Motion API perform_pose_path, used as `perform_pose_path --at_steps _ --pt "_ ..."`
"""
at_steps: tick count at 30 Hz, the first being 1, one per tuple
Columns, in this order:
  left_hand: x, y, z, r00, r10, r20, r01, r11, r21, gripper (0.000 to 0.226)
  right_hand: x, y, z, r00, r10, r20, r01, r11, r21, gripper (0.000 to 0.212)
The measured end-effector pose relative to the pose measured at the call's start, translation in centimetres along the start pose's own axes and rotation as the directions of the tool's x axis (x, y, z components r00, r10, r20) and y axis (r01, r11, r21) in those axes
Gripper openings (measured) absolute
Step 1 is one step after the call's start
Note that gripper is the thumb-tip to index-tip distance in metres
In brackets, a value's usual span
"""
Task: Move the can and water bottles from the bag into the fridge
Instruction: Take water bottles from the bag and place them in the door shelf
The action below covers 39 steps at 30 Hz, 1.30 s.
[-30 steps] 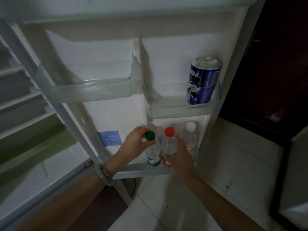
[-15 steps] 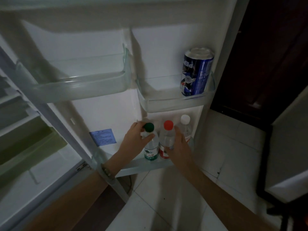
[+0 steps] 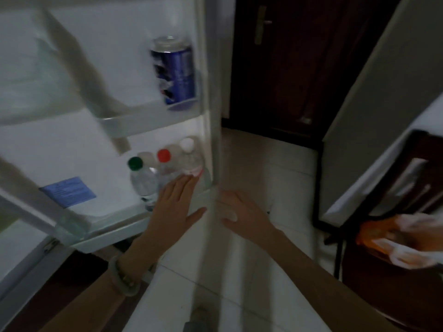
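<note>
A blue can (image 3: 176, 73) stands upright on the upper right shelf of the open fridge door (image 3: 211, 92). Three water bottles stand in the bottom door shelf (image 3: 115, 226): one with a green cap (image 3: 141, 178), one with a red cap (image 3: 165, 164), one with a white cap (image 3: 189, 156). My left hand (image 3: 175, 207) is flat and open in front of the red-capped and white-capped bottles, fingertips near them. My right hand (image 3: 242, 212) is open and empty just right of the door's edge. The frame is blurred.
A dark wooden door (image 3: 282, 63) lies beyond the fridge door. At the right, an orange and white bag (image 3: 393, 238) rests on a dark chair or stand. Pale tiled floor (image 3: 263, 164) spreads below. A blue label (image 3: 67, 191) is stuck inside the fridge door.
My left hand has let go of the green-capped bottle and moved right, fingers spread. My right hand has left the red-capped bottle and moved outside the door's edge. The view swung right.
</note>
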<state>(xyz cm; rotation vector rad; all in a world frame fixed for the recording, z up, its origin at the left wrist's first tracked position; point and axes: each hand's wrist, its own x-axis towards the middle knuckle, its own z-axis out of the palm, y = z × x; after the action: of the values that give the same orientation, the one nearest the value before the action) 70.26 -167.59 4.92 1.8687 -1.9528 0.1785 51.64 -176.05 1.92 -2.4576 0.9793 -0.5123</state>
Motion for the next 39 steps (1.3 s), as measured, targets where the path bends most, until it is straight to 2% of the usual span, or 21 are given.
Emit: perform_pose_path --at_steps 5,9,14,21,24,29,34,36,39 --pt "0.8 11.6 5.1 0.970 0.199 0.141 -0.203 0.979 0.011 0.066 -10.1 6.0 -6.9 0.998 0.042 -0.052 -0.052 0.977 -0.205 0.069" --pt "1.3 21.6 8.4 0.936 0.319 0.147 -0.318 0.948 -0.035 0.066 -18.4 10.4 -12.2 0.984 0.089 -0.151 -0.135 0.935 -0.328 0.072" --pt "1.4 32.3 12.4 0.889 0.409 0.205 -0.385 0.911 -0.147 0.070 -27.8 15.2 -16.7 0.943 0.269 -0.195 -0.322 0.882 -0.344 0.075" --pt "3.7 42.4 17.0 0.777 0.582 0.239 -0.537 0.812 -0.230 0.071 -36.9 21.5 -21.1 0.822 0.473 -0.319 -0.562 0.767 -0.310 0.078" --pt "5.7 45.7 19.5 0.737 0.613 0.285 -0.564 0.790 -0.243 0.071 -39.1 24.8 -22.4 0.761 0.548 -0.348 -0.639 0.726 -0.254 0.074" --pt "10.0 50.3 25.4 0.712 0.644 0.281 -0.587 0.765 -0.265 0.080 -40.6 31.7 -24.7 0.692 0.638 -0.338 -0.714 0.674 -0.190 0.066" --pt "15.7 54.2 32.8 0.721 0.614 0.320 -0.540 0.788 -0.296 0.075 -39.5 40.7 -27.5 0.674 0.682 -0.285 -0.737 0.648 -0.193 0.060" --pt "18.2 55.5 35.8 0.729 0.591 0.347 -0.500 0.805 -0.320 0.071 -38.7 44.5 -28.7 0.696 0.674 -0.247 -0.718 0.660 -0.223 0.059" --pt "21.2 57.0 40.1 0.704 0.584 0.404 -0.469 0.809 -0.354 0.072 -37.1 50.0 -29.7 0.723 0.658 -0.212 -0.691 0.680 -0.245 0.054"
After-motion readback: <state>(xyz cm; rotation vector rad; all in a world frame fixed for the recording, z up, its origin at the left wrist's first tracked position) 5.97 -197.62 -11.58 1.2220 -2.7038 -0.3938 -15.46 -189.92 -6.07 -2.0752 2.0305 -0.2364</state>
